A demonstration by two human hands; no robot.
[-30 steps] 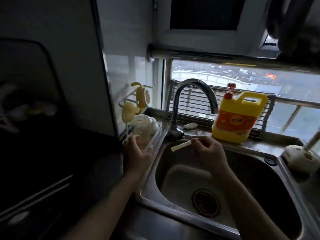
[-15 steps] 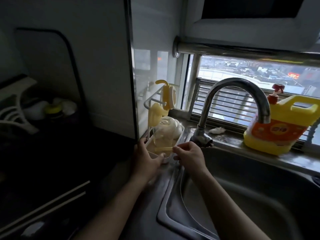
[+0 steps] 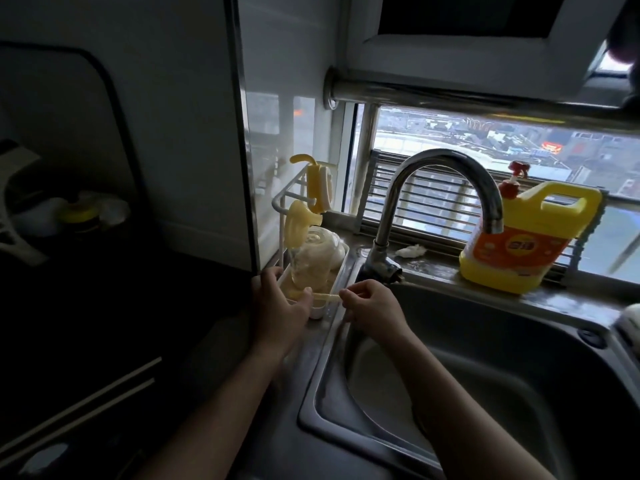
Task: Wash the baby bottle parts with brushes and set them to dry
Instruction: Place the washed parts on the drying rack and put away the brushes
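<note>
While left hand [image 3: 277, 308] grips the near end of the white plastic tray [image 3: 318, 312], right hand [image 3: 372, 306] pinches a thin pale-yellow tube [image 3: 327, 296]; orange label on yellow jug [image 3: 526, 244] unreadable.

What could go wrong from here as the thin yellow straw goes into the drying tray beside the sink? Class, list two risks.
1. The right hand pinches the straw at one end only, close to the sink rim; it might slip into the basin.
2. The drying tray, gripped by the left hand, already holds a clear bottle and other parts; the straw could nudge the bottle or roll off.
</note>
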